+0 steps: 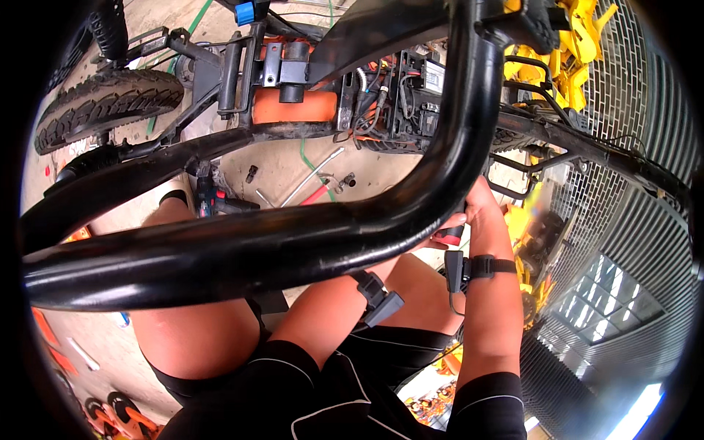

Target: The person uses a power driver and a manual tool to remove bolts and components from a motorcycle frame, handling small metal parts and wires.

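A thick black bent tube (279, 253) of a vehicle frame crosses in front of me and hides much of both hands. My left hand (431, 243) reaches under the tube near its bend. Its partly visible fingers are closed at a small red and black object (449, 235), whose kind I cannot make out. Just to the right, my right hand (478, 199) is bent at the wrist close behind the bend, its fingers mostly covered by the tube. Beyond the hands lies the open frame with wiring (378, 92) and an orange cylinder (293, 107).
A knobbly tyre (110, 106) stands at the far left. On the floor lie a long metal wrench-like bar (314, 176), small fittings (349, 180) and a red and black power tool (220, 202). Yellow parts (579, 44) and a black side rail (587, 143) are at the right.
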The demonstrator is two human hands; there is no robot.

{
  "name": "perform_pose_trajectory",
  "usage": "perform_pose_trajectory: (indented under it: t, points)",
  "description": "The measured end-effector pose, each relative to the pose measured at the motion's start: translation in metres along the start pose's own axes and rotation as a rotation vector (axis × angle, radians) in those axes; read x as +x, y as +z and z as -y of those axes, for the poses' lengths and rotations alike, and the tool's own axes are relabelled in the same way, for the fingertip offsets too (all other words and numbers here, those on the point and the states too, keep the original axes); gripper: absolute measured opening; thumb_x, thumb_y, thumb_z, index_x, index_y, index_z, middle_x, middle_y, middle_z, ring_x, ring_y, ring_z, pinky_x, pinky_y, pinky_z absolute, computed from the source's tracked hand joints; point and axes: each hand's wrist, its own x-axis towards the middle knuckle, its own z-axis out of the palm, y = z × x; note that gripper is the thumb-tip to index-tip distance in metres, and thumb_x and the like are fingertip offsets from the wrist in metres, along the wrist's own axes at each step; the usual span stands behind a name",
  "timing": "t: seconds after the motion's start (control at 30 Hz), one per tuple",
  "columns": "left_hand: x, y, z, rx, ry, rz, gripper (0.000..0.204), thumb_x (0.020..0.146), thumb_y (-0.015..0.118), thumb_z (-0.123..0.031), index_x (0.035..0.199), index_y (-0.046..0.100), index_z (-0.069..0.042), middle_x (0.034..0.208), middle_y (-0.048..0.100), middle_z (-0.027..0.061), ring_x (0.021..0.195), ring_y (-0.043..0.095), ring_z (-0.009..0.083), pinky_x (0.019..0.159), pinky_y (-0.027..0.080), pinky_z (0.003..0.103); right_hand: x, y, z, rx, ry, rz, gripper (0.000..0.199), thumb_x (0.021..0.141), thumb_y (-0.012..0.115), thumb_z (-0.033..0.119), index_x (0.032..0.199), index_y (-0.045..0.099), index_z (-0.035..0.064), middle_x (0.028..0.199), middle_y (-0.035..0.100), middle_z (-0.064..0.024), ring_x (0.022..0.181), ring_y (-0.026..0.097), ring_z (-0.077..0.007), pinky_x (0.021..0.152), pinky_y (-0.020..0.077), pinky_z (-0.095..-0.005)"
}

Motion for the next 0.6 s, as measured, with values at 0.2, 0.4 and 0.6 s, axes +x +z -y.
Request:
perform_pose_trajectory:
  t: [0.2,0.4,0.6]
  points:
    - [-0.009,0.032,-0.001,-0.122,0.039,-0.172,0.059,0.090,0.067,-0.058,0.119,0.060,-0.007,0.106,0.067,0.0089,0.096,0.067,0.0230,0.083,0.057,0.042,-0.017,0.011,0.006,0.029,0.014,-0.094,0.016,0.079,0.063,0.007,0.093,0.063,-0.0017,0.082,0.067,-0.0137,0.064,0.063,-0.0238,0.057,0.0539,-0.0381]
    - [-0.013,0.051,-0.016,-0.017,0.046,-0.356,0.062,0.093,0.052,-0.070,0.092,0.062,-0.010,0.080,0.064,0.0048,0.064,0.067,0.0190,0.059,0.056,0.035,-0.002,0.004,-0.002,0.109,-0.020,-0.044,0.015,0.076,0.064,0.004,0.089,0.064,-0.0030,0.080,0.067,-0.0151,0.065,0.063,-0.0261,0.060,0.0540,-0.0389]
    - [-0.011,0.051,-0.015,0.009,0.028,-0.406,0.061,0.093,0.052,-0.069,0.091,0.062,-0.009,0.079,0.064,0.0050,0.062,0.066,0.0184,0.055,0.055,0.034,0.012,-0.006,-0.010,0.166,-0.008,0.003,0.014,0.076,0.063,0.004,0.088,0.064,-0.0029,0.078,0.066,-0.0149,0.065,0.063,-0.0265,0.061,0.0538,-0.0392]
